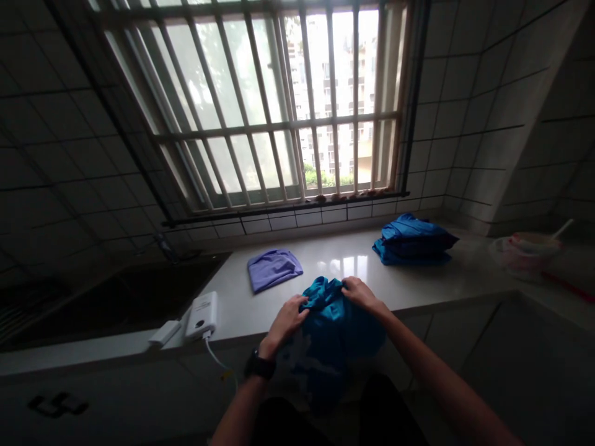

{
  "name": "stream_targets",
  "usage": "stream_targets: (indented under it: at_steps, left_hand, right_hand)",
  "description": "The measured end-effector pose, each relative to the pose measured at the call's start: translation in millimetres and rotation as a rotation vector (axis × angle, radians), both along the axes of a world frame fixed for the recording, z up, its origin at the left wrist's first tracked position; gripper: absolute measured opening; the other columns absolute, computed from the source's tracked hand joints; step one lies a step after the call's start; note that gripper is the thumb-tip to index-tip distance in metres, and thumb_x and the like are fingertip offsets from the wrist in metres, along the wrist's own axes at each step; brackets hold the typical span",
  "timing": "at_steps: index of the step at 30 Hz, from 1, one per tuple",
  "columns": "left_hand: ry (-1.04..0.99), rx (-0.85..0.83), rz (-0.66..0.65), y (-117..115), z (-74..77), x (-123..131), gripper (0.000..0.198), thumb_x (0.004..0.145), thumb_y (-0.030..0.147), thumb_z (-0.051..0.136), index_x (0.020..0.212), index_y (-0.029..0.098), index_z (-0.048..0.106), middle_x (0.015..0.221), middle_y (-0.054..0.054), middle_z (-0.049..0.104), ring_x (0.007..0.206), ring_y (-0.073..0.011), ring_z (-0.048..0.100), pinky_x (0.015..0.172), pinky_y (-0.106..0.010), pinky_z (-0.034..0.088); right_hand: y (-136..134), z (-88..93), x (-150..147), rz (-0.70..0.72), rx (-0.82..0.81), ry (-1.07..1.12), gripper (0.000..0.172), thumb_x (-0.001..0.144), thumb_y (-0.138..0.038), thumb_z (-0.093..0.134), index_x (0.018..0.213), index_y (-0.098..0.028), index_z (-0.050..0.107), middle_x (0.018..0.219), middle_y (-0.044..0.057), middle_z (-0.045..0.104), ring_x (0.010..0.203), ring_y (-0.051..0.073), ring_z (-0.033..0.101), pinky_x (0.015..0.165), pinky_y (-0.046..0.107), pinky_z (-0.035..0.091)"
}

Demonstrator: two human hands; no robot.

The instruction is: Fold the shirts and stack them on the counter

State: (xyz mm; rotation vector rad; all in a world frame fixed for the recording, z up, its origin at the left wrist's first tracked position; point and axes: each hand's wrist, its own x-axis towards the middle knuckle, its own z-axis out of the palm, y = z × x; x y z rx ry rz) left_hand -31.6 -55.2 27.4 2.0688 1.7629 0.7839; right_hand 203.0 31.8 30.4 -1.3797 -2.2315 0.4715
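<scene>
A crumpled teal garment point(337, 328) hangs over the front edge of the white stone counter point(237, 291). My left hand point(286, 321) grips its upper fold from the left, and my right hand point(360, 293) pinches the same fold from the right. A black watch point(259, 365) sits on my left wrist. To the left of the hands lies a folded lilac cloth point(274, 269). Farther right, a stack of folded blue clothes point(411, 241) rests on the counter, apart from both hands.
A dark sink point(116, 303) is set into the counter at the left. A white corded device point(202, 316) sits near its edge. A barred window point(251, 105) and a tiled wall point(460, 142) rise behind. A plastic bag and bowl point(525, 254) stand at the right.
</scene>
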Motion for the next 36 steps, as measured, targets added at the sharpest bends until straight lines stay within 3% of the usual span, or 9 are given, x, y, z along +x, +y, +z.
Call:
stream_targets:
  at_steps: [5, 8, 14, 18, 20, 22, 27, 31, 36]
  left_hand:
    - [-0.464, 0.175, 0.335, -16.0, 45.3, -47.8, 0.04, 0.073, 0.055, 0.07, 0.083, 0.017, 0.072, 0.077, -0.005, 0.073, 0.07, -0.0205, 0.067, 0.063, -0.028, 0.052]
    - [-0.565, 0.309, 0.378, -24.2, 74.0, -59.5, 0.048, 0.062, 0.062, 0.081, 0.075, 0.018, 0.066, 0.065, 0.0, 0.063, 0.06, -0.0152, 0.058, 0.055, -0.024, 0.044]
    - [-0.547, -0.005, -0.394, -52.4, 109.5, -51.9, 0.058, 0.054, 0.065, 0.089, 0.063, 0.018, 0.057, 0.083, -0.005, 0.065, 0.078, -0.02, 0.062, 0.069, -0.032, 0.052]
    - [-0.522, -0.017, -0.342, -55.2, 91.9, -3.0, 0.053, 0.071, 0.06, 0.082, 0.104, 0.022, 0.068, 0.091, -0.004, 0.067, 0.095, -0.0219, 0.064, 0.09, -0.038, 0.05]
    - [-0.448, -0.231, -0.429, -54.0, 78.7, 20.5, 0.061, 0.071, 0.053, 0.085, 0.12, 0.023, 0.064, 0.09, -0.002, 0.068, 0.088, -0.0194, 0.065, 0.085, -0.036, 0.052]
    - [-0.388, -0.311, -0.42, -53.4, 72.1, 30.1, 0.043, 0.08, 0.05, 0.077, 0.109, 0.021, 0.066, 0.079, 0.001, 0.064, 0.072, -0.0147, 0.06, 0.072, -0.03, 0.051]
    - [-0.366, 0.066, -0.265, -57.5, 92.5, 8.1, 0.024, 0.086, 0.041, 0.072, 0.085, 0.018, 0.064, 0.097, -0.004, 0.062, 0.088, -0.0159, 0.059, 0.076, -0.029, 0.051]
    - [-0.485, 0.054, -0.221, -83.0, 112.9, 5.7, 0.028, 0.089, 0.046, 0.068, 0.087, 0.02, 0.058, 0.081, 0.001, 0.061, 0.071, -0.0131, 0.059, 0.06, -0.024, 0.048]
    - [-0.46, -0.115, -0.798, -111.0, 122.9, 30.8, 0.036, 0.086, 0.054, 0.071, 0.098, 0.021, 0.068, 0.087, -0.006, 0.073, 0.08, -0.0208, 0.07, 0.074, -0.034, 0.058]
  right_hand:
    - [2.3, 42.4, 39.0, -0.003, 0.229, 0.192, 0.017, 0.094, -0.024, 0.055, 0.099, -0.019, 0.07, 0.102, 0.009, 0.071, 0.096, 0.021, 0.067, 0.085, 0.029, 0.049]
    - [-7.8, 75.9, 52.7, 0.048, 0.283, 0.278, 0.018, 0.097, -0.03, 0.051, 0.102, -0.021, 0.066, 0.091, 0.005, 0.072, 0.084, 0.021, 0.068, 0.075, 0.03, 0.048]
    - [-42.0, 114.3, 62.8, 0.204, 0.524, 0.499, 0.015, 0.095, -0.034, 0.053, 0.092, -0.023, 0.063, 0.088, 0.004, 0.069, 0.08, 0.019, 0.066, 0.073, 0.029, 0.048]
    - [-59.0, 120.4, 55.0, 0.273, 0.454, 0.641, 0.015, 0.098, -0.035, 0.051, 0.096, -0.023, 0.06, 0.085, 0.001, 0.07, 0.077, 0.017, 0.066, 0.067, 0.027, 0.049]
    - [-61.7, 124.8, 51.8, 0.277, 0.464, 0.668, 0.014, 0.098, -0.034, 0.05, 0.096, -0.023, 0.06, 0.085, 0.001, 0.07, 0.076, 0.017, 0.066, 0.068, 0.027, 0.049]
    - [-59.9, 130.6, 55.0, 0.237, 0.521, 0.674, 0.014, 0.096, -0.033, 0.052, 0.095, -0.023, 0.062, 0.086, 0.001, 0.071, 0.077, 0.017, 0.066, 0.069, 0.028, 0.049]
    - [-47.0, 141.7, 88.4, 0.076, 0.663, 0.538, 0.018, 0.092, -0.039, 0.06, 0.087, -0.024, 0.067, 0.076, 0.0, 0.066, 0.07, 0.017, 0.06, 0.066, 0.029, 0.047]
    - [-44.9, 141.0, 101.4, 0.0, 0.691, 0.44, 0.025, 0.092, -0.048, 0.063, 0.086, -0.024, 0.069, 0.07, 0.001, 0.062, 0.068, 0.018, 0.06, 0.066, 0.03, 0.047]
    - [-60.1, 128.8, 70.7, 0.196, 0.287, 0.675, 0.039, 0.094, -0.062, 0.058, 0.095, -0.024, 0.065, 0.079, 0.001, 0.067, 0.067, 0.016, 0.063, 0.06, 0.027, 0.05]
